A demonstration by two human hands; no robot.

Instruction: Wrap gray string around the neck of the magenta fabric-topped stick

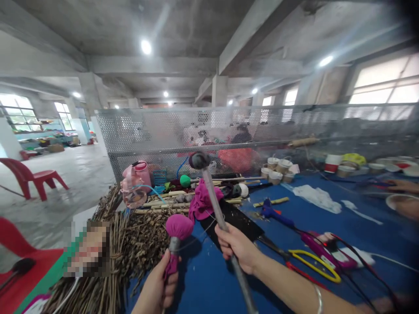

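Observation:
My left hand (pixel 161 285) is closed round the shaft of a short stick whose round head is wrapped in magenta cloth (pixel 178 226), held upright at the lower middle. My right hand (pixel 236 247) grips a long grey stick (pixel 216 205) with a dark round knob (pixel 199 160) at its top, tilted up and to the left. A silver bangle (pixel 318 297) sits on my right wrist. Both sticks are raised above the blue table (pixel 360 231). A crumpled magenta cloth (pixel 202 200) lies just behind them.
A heap of dry brown twigs (pixel 131 244) covers the table's left end. Yellow-handled scissors (pixel 314 261), a glue gun (pixel 278 217) with cables, white scraps, paper cups (pixel 276 170) and a pink bottle (pixel 139 174) lie around. A perforated metal screen (pixel 229 126) stands behind. Red chairs (pixel 34 176) stand left.

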